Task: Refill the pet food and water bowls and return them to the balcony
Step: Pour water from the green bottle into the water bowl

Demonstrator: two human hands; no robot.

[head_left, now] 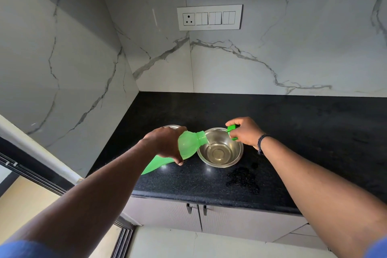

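A steel bowl (220, 154) stands on the black counter (293, 132) with some water in its bottom. My left hand (165, 143) grips a green plastic bottle (189, 145) tilted over the bowl's left rim, and a thin stream of water runs from its mouth into the bowl. My right hand (244, 132) rests at the bowl's far right rim and holds the green bottle cap (232, 129). A second steel bowl (170, 126) shows only as a sliver of rim behind my left hand.
Marble-look walls close the counter at the back and left, with a switch panel (209, 17) on the back wall. A wet patch (243, 180) lies on the counter in front of the bowl. Cabinet doors (196, 213) sit below the counter edge. A sliding door track (31, 174) runs at the left.
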